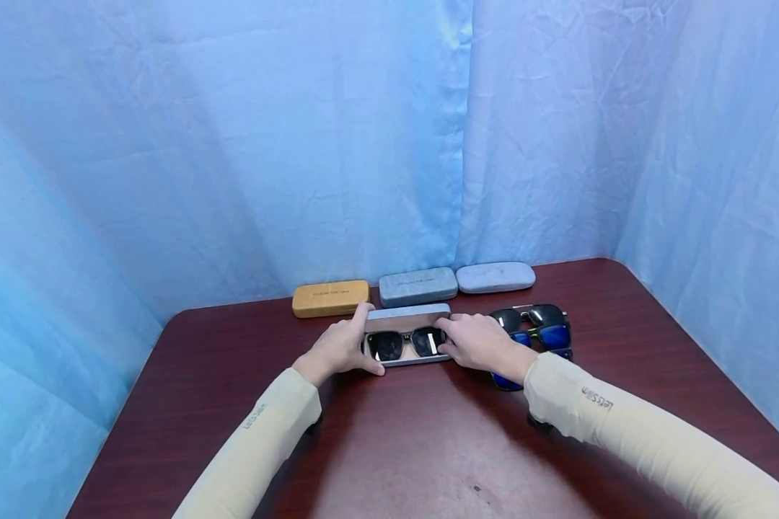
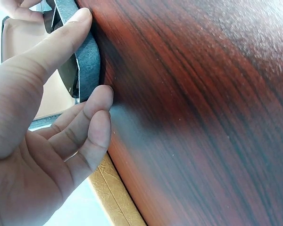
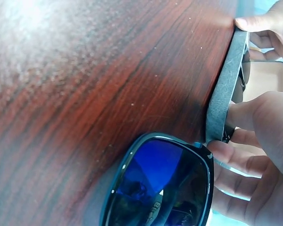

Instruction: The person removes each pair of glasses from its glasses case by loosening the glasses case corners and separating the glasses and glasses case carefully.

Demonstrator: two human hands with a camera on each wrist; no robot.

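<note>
At the back left of the dark red wooden table (image 1: pixel 428 447), against the blue curtain (image 1: pixel 234 144), lies a closed tan glasses case (image 1: pixel 330 298). Just right of it sit a closed grey glasses case (image 1: pixel 418 286) and then a lighter grey case (image 1: pixel 495 277), all three in a row.

In front of that row the left hand (image 1: pixel 340 348) grips the left end of an open grey glasses case (image 1: pixel 407 315), thumb along the near edge and fingers curled round the end. Inside the case lie black sunglasses (image 1: pixel 405 343) with dark lenses.

The right hand (image 1: pixel 477 342) holds the right end of the same case, its fingers bent round the end and reaching inside. Just right of this hand, on the table, lies a small heap of loose sunglasses: a dark-lensed pair (image 1: pixel 531 316) behind and blue-lensed sunglasses (image 1: pixel 545 336) in front, touching the hand's fingers in the right wrist view.
</note>
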